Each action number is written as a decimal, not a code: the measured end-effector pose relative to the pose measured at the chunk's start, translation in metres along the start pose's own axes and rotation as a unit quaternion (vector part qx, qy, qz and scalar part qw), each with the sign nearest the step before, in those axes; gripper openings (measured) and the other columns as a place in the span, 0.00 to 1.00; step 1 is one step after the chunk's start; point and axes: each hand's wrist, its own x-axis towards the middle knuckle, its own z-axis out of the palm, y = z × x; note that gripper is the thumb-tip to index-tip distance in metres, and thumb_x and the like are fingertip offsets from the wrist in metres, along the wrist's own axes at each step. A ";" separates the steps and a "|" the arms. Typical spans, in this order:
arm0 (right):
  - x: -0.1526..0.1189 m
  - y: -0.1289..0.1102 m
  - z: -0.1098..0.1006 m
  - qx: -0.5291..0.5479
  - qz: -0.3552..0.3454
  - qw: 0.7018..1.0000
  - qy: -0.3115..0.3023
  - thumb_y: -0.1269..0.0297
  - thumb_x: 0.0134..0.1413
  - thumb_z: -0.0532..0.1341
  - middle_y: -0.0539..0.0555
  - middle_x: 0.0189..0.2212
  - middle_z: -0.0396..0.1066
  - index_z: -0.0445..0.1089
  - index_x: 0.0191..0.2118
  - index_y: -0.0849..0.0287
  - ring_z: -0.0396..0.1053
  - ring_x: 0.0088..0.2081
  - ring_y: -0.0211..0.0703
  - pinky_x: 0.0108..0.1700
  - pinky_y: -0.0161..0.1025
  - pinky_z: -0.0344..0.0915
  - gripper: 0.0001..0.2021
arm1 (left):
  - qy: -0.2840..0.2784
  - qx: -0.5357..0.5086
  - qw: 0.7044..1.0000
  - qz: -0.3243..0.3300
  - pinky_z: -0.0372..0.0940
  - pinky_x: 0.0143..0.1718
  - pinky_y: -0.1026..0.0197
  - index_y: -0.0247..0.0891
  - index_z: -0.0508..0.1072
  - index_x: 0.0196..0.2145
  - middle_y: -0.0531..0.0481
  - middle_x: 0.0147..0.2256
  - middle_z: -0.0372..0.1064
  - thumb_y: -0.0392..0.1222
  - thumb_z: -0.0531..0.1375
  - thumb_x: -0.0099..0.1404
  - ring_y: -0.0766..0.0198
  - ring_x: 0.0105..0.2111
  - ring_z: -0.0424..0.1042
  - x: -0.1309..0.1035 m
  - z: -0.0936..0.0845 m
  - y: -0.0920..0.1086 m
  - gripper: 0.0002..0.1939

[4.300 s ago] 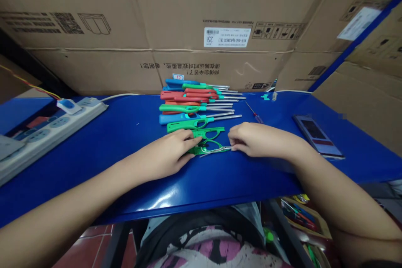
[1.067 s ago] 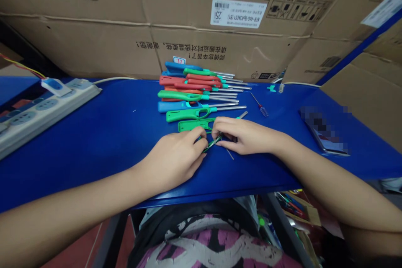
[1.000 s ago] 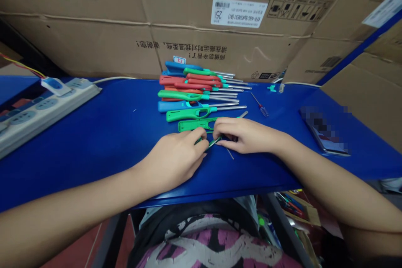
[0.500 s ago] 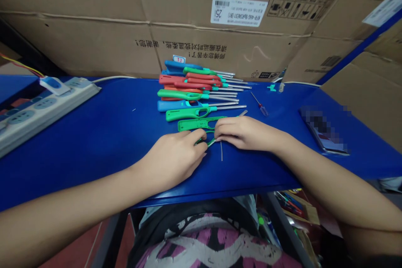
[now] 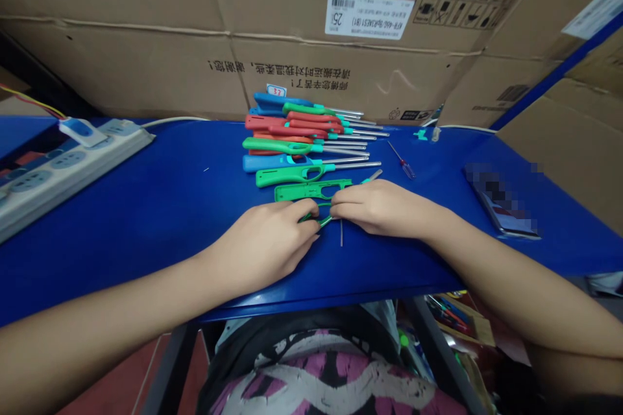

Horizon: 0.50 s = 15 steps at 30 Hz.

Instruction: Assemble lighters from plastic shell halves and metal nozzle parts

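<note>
My left hand (image 5: 277, 237) is closed around a green lighter casing half (image 5: 325, 222), whose handle end is hidden under the fingers. At the casing's front end, the fingers of my right hand (image 5: 367, 207) are pinched together; any small part between them is hidden. Just beyond lies another green casing half (image 5: 296, 192), its inner side up. A metal tube (image 5: 376, 176) shows past my right hand. Under the held casing, a thin clear tube (image 5: 341, 233) points toward the table's front edge.
Several long-nosed lighters (image 5: 292, 175) in green, blue and red lie in a stack behind the hands. A small screwdriver (image 5: 403, 161) and a phone (image 5: 501, 201) are to the right. A power strip (image 5: 73, 165) lies at left; a cardboard box (image 5: 272, 19) stands behind.
My right hand has shifted slightly over the casing's front end, and more of the green half behind it shows. My left hand keeps its hold almost unmoved.
</note>
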 end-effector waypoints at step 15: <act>0.003 0.000 0.004 0.097 0.044 0.994 0.012 0.71 0.69 0.50 0.57 0.38 0.72 0.70 0.43 0.62 0.68 0.36 0.41 0.35 0.36 0.62 0.11 | -0.006 0.015 1.000 0.006 0.73 0.34 0.53 0.39 0.80 0.44 0.46 0.44 0.74 0.39 0.52 0.73 0.56 0.36 0.77 0.000 -0.001 0.000 0.15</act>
